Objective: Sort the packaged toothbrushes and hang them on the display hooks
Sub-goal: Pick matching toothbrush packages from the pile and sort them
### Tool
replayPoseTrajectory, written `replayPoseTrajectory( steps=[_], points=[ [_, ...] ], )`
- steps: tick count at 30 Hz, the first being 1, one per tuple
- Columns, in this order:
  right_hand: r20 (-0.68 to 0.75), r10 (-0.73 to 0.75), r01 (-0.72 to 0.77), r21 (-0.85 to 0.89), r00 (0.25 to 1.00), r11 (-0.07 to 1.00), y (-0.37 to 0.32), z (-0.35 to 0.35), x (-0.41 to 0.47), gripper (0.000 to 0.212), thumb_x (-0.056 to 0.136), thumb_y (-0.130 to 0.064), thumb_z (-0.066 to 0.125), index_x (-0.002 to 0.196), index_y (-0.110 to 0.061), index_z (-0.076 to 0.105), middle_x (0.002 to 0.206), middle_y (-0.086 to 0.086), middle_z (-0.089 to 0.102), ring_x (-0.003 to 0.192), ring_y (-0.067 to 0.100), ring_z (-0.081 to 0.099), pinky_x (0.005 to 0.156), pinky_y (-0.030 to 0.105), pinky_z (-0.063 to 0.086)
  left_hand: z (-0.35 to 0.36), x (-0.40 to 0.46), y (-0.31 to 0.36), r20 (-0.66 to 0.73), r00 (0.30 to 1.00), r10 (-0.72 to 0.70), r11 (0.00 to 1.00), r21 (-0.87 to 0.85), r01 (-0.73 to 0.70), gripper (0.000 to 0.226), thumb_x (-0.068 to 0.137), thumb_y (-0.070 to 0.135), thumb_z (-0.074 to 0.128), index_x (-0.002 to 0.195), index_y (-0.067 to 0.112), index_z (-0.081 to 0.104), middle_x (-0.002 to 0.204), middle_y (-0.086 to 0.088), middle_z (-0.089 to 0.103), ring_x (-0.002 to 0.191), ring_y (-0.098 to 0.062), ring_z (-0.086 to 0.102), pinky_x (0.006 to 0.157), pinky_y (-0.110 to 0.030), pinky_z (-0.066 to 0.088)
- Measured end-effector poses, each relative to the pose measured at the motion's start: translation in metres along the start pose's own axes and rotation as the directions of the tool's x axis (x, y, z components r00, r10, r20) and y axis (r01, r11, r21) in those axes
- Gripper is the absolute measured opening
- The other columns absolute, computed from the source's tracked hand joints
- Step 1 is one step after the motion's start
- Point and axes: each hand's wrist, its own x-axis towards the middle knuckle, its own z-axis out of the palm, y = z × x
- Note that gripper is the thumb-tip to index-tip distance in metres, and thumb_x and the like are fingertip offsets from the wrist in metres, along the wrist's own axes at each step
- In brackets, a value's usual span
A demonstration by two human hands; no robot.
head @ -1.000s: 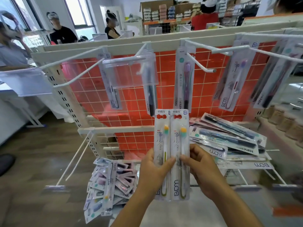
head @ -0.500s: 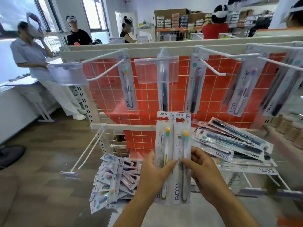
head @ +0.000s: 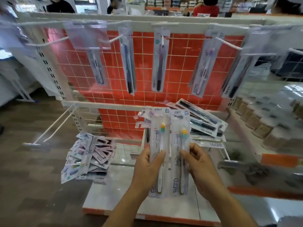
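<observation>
Sorting step: the left hand (head: 147, 167) and right hand (head: 199, 164) each grasp one matching toothbrush pack (head: 159, 154), which next probably needs threading onto a display hook (head: 114, 39).

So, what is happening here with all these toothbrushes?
A person is sorting packaged toothbrushes at a shop display. The left hand and the right hand each hold one pack, side by side: the left pack and the right pack, both not yet hung. Several packs already hang on the upper hooks in front of the red grid panel. Loose packs lie in a pile on the left and in another behind the hands.
</observation>
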Motion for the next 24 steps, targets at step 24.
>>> replayPoseTrajectory(
  steps=[24],
  points=[
    [-0.116, -0.206, 0.205, -0.024, 0.972, 0.979, 0.092, -0.042, -0.02, 0.019, 0.085, -0.02, 0.056, 0.102, -0.013, 0.062, 0.092, -0.005, 0.072, 0.09, 0.01, 0.069, 0.071, 0.021, 0.056, 0.018, -0.013, -0.069, 0.093, 0.986, 0.135, 0.991, -0.022, -0.134, 0.021, 0.08, 0.036, 0.057, 0.1, 0.03, 0.058, 0.086, 0.014, 0.07, 0.088, -0.005, 0.069, 0.068, -0.017, 0.055]
  ],
)
